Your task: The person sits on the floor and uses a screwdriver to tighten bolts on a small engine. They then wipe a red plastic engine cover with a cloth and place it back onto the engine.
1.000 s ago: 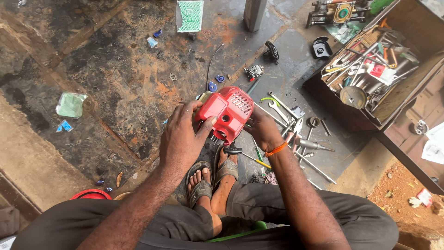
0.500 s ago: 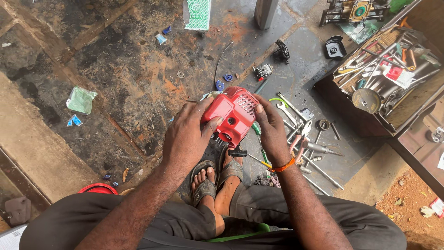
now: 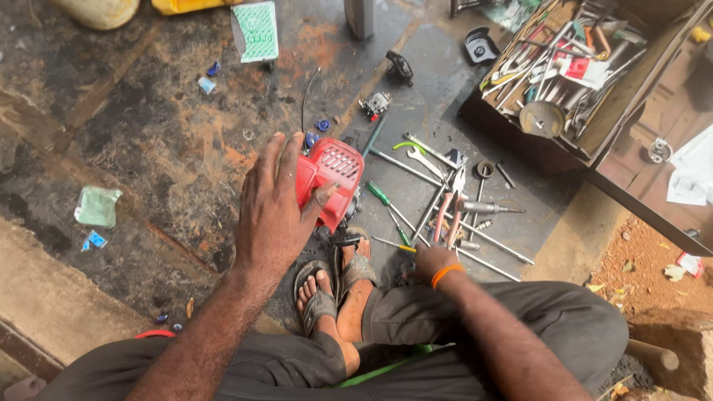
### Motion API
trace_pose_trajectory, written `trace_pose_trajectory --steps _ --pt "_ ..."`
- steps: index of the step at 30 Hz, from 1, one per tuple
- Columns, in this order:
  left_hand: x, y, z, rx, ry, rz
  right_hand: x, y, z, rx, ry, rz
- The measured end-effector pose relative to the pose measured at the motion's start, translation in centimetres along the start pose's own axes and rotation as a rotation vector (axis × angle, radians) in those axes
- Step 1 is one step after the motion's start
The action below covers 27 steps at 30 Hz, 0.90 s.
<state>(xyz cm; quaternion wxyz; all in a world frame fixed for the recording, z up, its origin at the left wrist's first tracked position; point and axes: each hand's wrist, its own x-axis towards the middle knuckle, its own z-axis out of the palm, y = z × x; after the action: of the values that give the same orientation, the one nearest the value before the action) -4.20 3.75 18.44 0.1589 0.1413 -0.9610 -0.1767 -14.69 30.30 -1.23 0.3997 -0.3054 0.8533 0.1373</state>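
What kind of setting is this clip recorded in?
Most likely an informal small-engine repair spot on a stained concrete floor. Loose wrenches and screwdrivers lie scattered there, an open wooden toolbox sits nearby, and the left hand rests on a red engine housing.

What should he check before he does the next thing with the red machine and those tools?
1. Red engine cover held steady: ok, left hand lies on top of it.
2. Right hand on a tool: cannot tell, it is low beside the tools and its fingers are hidden.
3. Tools within reach: ok, screwdrivers and wrenches lie right beside the cover.
4. Feet safe: not ok, sandalled toes sit just below the cover.
5. Spare tools nearby: ok, open toolbox is on the right.
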Motion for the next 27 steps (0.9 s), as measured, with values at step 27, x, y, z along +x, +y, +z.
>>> trace_pose_trajectory --steps 27 --pt "5.6 1.0 1.8 -0.022 -0.217 -0.134 0.4 -11.1 -8.0 2.005 0.668 -0.266"
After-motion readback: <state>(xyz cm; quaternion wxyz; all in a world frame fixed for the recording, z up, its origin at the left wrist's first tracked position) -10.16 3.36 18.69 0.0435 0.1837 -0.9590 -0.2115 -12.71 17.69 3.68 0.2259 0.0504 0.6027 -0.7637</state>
